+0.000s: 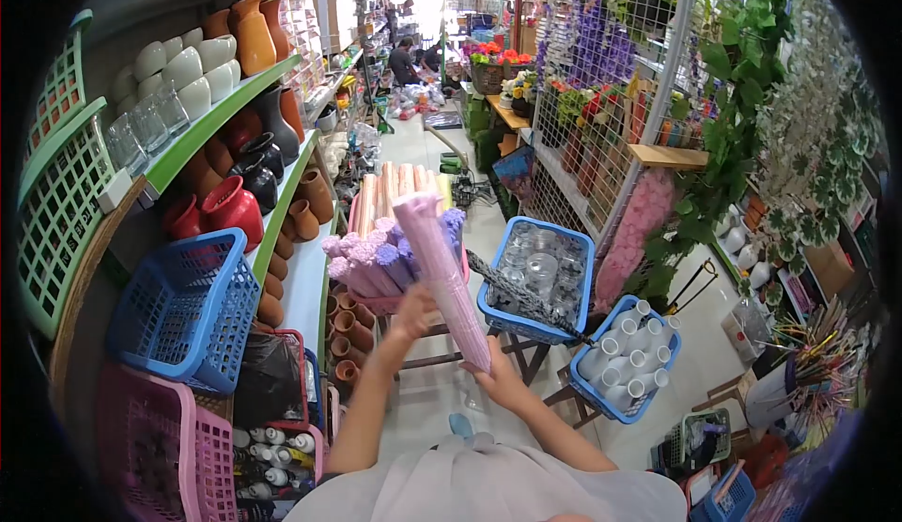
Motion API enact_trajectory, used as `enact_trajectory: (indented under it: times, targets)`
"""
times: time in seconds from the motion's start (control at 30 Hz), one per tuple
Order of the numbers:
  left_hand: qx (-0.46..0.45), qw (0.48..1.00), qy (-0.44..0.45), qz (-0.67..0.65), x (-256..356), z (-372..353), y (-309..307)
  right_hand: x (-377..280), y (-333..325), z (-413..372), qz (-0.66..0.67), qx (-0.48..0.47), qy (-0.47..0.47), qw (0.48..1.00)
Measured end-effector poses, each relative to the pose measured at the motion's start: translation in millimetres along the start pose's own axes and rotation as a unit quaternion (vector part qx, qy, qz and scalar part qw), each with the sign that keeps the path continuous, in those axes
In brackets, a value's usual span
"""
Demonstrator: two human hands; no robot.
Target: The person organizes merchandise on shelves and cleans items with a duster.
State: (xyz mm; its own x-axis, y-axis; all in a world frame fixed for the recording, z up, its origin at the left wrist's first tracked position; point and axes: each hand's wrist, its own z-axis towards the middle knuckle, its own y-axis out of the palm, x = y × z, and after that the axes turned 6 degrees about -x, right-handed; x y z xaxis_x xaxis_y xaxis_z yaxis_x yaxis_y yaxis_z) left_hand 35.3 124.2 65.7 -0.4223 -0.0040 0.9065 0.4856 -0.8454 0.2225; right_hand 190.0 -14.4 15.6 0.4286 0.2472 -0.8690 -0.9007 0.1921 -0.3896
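Observation:
My right hand (492, 379) is wrapped around the lower end of a long pink roll in shiny wrap (442, 268). The roll leans up and to the left, its upper end overlapping a pink basket (383, 302) of wrapped bundles. Beside the roll's left edge is my left hand (413, 315), slightly blurred, with fingers stretched out and nothing in them. Purple and pink bundles with ruffled tops (376, 251) fill the front of that basket. Behind them stand peach and cream bundles (395, 182).
Left shelves hold vases (234, 204), pots and an empty-looking blue basket (193, 306). On the right are a blue basket of clear glassware (537, 264) and another of white cylinders (628, 362). Flowers hang on a wire rack (601, 99). A person (404, 62) sits far down the aisle.

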Motion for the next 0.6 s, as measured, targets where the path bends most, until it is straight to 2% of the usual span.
enact_trajectory:
  times: [0.07, 0.1, 0.13, 0.17, 0.2, 0.27, 0.3, 0.43, 0.5, 0.53, 0.6]
  targets:
    - [-0.013, 0.993, -0.119, -0.011, -58, -22, 13, -1, 6, -8, 0.017, -0.012, 0.007, 1.0]
    - [-0.055, 0.996, -0.075, -0.015, -58, -24, 32, 4, 13, -13, 0.047, -0.004, -0.004, 0.999]
    - [-0.074, 0.993, -0.089, 0.011, -69, -30, 41, 8, 18, -20, 0.076, 0.003, -0.014, 0.997]
    - [-0.093, 0.99, -0.102, 0.037, -80, -37, 48, 11, 19, -30, 0.089, -0.03, 0.052, 0.994]
    - [-0.096, 0.99, -0.101, 0.035, -81, -41, 55, 14, 21, -36, 0.086, -0.028, 0.054, 0.994]
    - [-0.051, 0.984, -0.169, -0.002, -80, -49, 67, 25, 26, -46, 0.07, -0.053, 0.118, 0.989]
    - [-0.055, 0.984, -0.167, 0.023, -84, -52, 67, 28, 28, -49, 0.091, -0.062, 0.091, 0.99]
    - [-0.019, 0.983, -0.177, 0.038, -96, -69, 69, 30, 32, -57, 0.118, -0.048, 0.112, 0.986]
    - [0.035, 0.984, -0.152, 0.089, -103, -81, 64, 29, 22, -50, 0.162, -0.182, 0.193, 0.951]
    - [0.037, 0.984, -0.153, 0.089, -106, -86, 60, 30, 14, -46, 0.163, -0.184, 0.193, 0.95]
    - [0.07, 0.98, -0.188, 0.015, -106, -95, 48, 48, -7, -37, 0.086, -0.347, 0.105, 0.928]
